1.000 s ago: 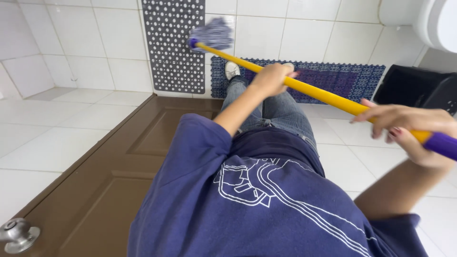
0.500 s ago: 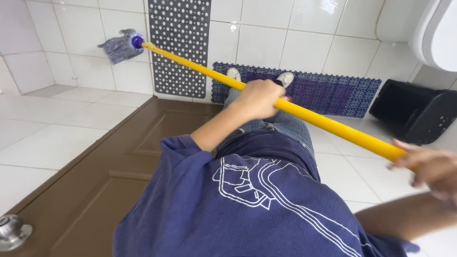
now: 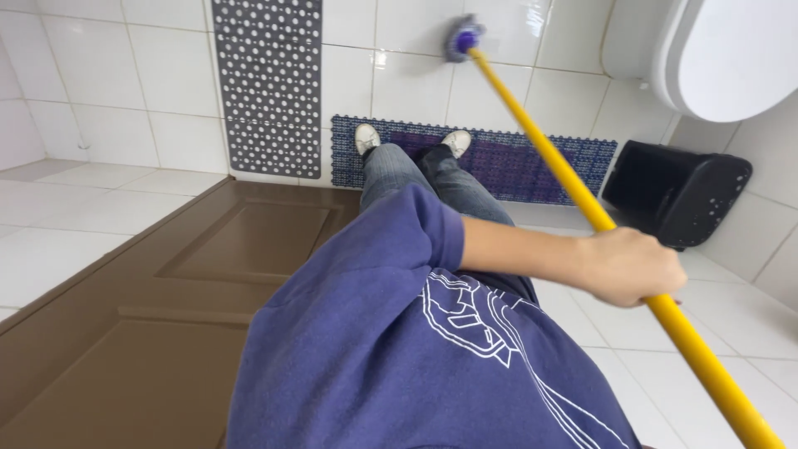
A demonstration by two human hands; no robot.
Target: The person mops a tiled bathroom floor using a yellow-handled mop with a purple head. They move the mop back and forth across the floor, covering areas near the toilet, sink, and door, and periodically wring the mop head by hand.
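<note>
Mop head up against white wall tile, near toilet. Left hand wrapped tight round yellow pole; right hand out of sight. Looks like mid-scrub. Next push needs firm hold, steady press.

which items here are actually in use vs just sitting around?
In use:
left hand gripping the yellow mop handle
mop head against the white tiled wall

Just there:
black bin
purple floor mat
grey perforated mat
brown door
white toilet
</note>
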